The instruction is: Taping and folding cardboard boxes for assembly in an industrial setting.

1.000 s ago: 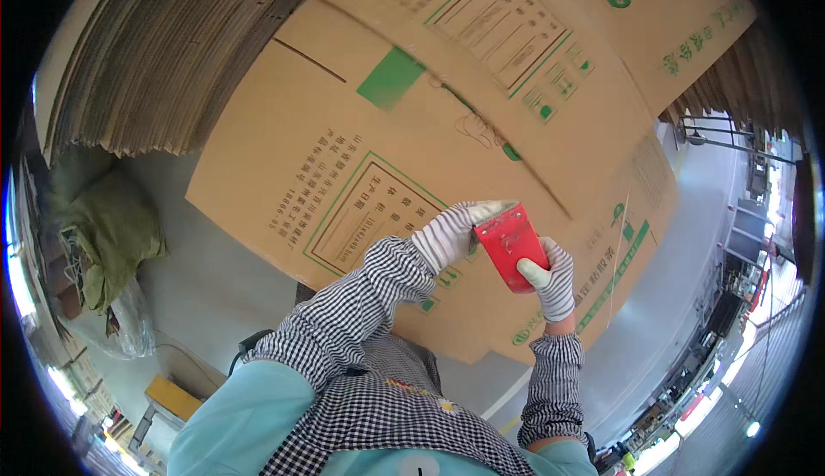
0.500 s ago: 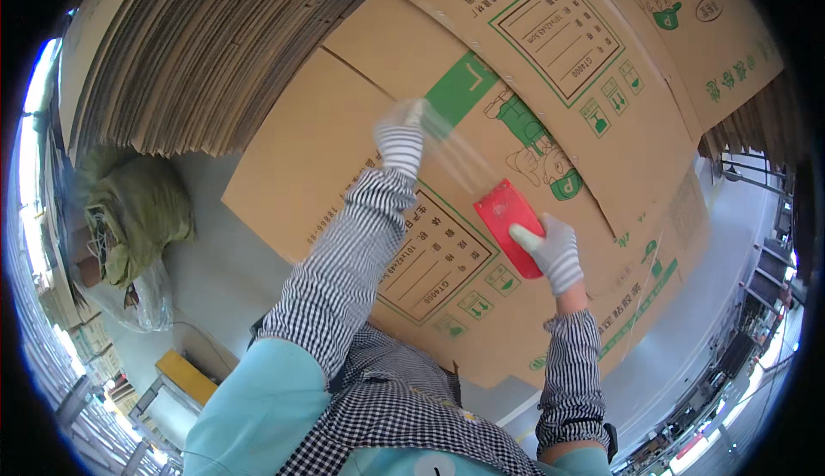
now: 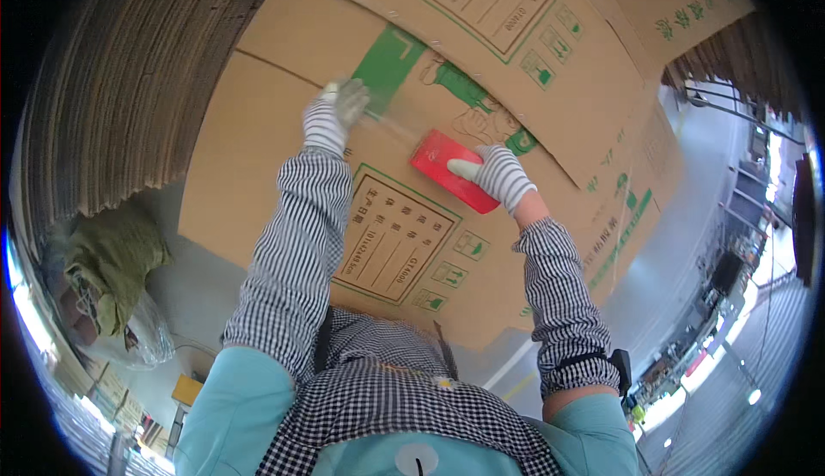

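My left hand [image 3: 337, 113], in a striped white glove, lies on a flattened cardboard carton [image 3: 258, 149] beside its green printed band. Its fingers are stretched out and look flat against the board. A blurred strip of clear tape [image 3: 391, 126] runs from near these fingers to a red tape dispenser [image 3: 449, 169]. My right hand [image 3: 501, 177], gloved alike, grips the dispenser by its right part, thumb on top, just above the carton's surface. Under the dispenser lies part of the carton's printing; the tape roll itself cannot be made out.
A tall stack of folded cardboard [image 3: 112, 81] stands at the left. Another carton sheet [image 3: 576, 106] overlaps at the upper right. A green sack [image 3: 116, 257] and a clear plastic bag [image 3: 153, 334] sit on the floor at left, near a yellow block [image 3: 186, 389].
My left hand has gone from a raised, blurred pull on the tape to lying on the carton with fingers extended. The dispenser has turned flatter and come closer to that hand. The view has shifted.
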{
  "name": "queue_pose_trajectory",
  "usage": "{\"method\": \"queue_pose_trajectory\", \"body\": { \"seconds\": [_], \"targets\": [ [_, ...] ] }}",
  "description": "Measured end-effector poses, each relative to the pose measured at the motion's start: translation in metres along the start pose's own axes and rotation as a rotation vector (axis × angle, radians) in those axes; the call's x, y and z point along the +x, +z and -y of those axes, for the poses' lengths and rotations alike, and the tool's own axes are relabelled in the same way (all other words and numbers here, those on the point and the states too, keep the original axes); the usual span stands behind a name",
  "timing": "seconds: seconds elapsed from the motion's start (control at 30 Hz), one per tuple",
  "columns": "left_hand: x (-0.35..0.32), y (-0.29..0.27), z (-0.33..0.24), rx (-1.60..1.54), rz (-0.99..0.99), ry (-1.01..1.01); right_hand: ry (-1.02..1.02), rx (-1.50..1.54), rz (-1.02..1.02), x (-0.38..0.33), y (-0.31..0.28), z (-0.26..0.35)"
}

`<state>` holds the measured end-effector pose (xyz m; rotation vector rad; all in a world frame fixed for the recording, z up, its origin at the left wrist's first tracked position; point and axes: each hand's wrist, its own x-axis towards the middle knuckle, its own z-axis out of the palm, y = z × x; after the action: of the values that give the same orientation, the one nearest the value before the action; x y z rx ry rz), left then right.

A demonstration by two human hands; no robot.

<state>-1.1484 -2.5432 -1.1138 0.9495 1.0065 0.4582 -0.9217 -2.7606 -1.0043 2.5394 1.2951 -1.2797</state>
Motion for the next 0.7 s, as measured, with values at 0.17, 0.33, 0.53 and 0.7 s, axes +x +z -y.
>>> {"method": "queue_pose_trajectory", "body": {
  "seconds": [0.17, 0.33, 0.53, 0.7],
  "targets": [
    [-0.009, 0.019, -0.01, -0.564, -0.278, -0.152, 0.234, 0.305, 0.158, -0.095, -0.014, -0.107],
    [-0.009, 0.018, -0.012, -0.554, -0.228, -0.138, 0.576, -0.225, 0.219, -0.097, -0.022, -0.149],
    [0.008, 0.041, 0.009, -0.633, -0.164, -0.167, 0.285, -1.4, 0.523, -0.051, 0.062, -0.109],
    [0.012, 0.074, -0.023, -0.635, -0.262, -0.227, 0.583, -0.278, 0.059, -0.177, -0.015, -0.113]
  ]
}}
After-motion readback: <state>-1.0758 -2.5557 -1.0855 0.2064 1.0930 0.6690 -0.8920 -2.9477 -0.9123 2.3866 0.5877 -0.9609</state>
